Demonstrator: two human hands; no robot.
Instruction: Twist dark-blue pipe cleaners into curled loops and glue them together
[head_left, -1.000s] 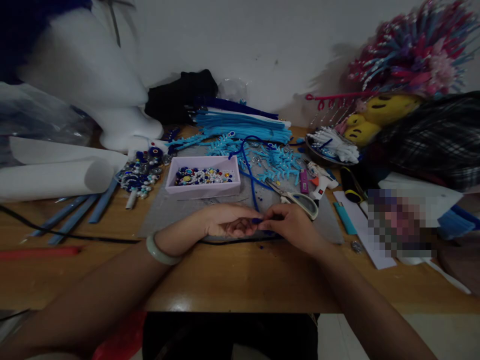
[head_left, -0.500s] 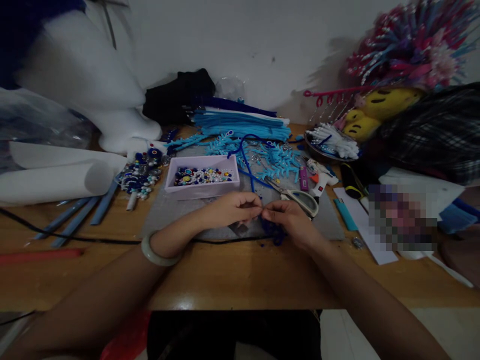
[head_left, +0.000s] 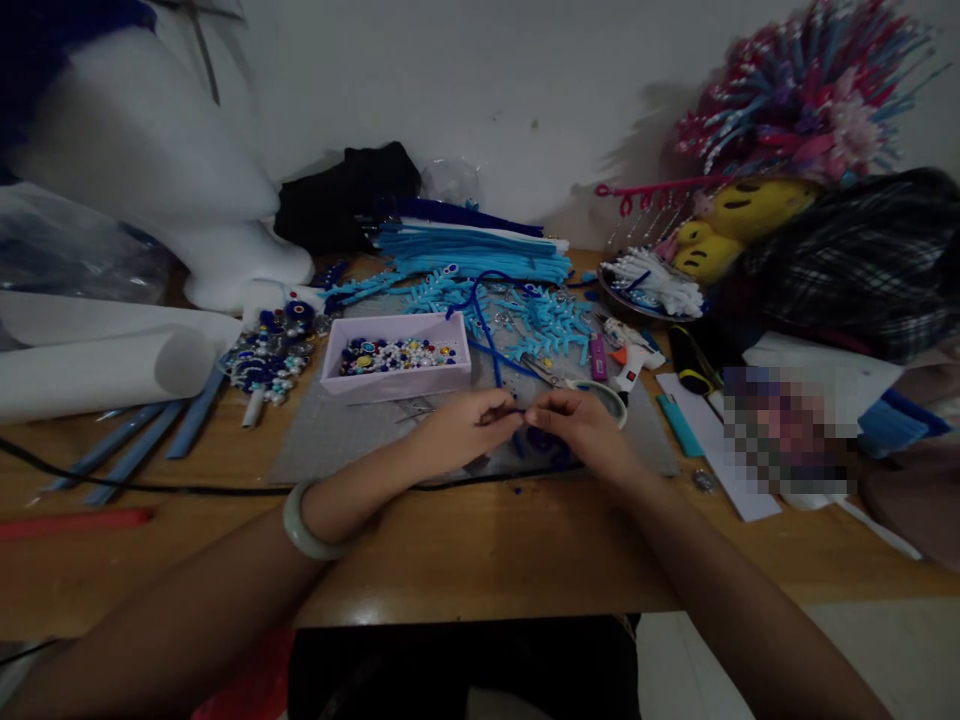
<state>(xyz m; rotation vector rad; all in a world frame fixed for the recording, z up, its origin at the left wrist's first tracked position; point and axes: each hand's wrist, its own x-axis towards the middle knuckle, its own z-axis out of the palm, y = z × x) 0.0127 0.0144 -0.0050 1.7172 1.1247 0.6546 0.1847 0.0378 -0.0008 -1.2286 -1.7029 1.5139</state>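
Note:
Fingertip to fingertip, my left hand (head_left: 480,420) and my right hand (head_left: 574,425) pinch a short dark blue pipe cleaner (head_left: 523,410) above the grey mat (head_left: 315,455). Most of it is hidden by the fingers. Below my right hand lie curled dark blue pipe cleaner pieces (head_left: 546,450). A longer blue pipe cleaner (head_left: 487,330) arches up just beyond the hands. Scissors (head_left: 600,390) with pale handles rest behind my right hand. To the left stands a white box (head_left: 397,385) of mixed beads.
Light blue pipe cleaner sprigs (head_left: 551,325) and a stack of blue stems (head_left: 472,255) lie at the back. On the right are a glue gun (head_left: 630,360), a teal lighter (head_left: 679,425) and a bowl of white stems (head_left: 656,285). A black cable (head_left: 202,490) crosses the table.
The whole view has shifted slightly left. Both hands still pinch at the same spot, with slightly more blue showing between the fingertips.

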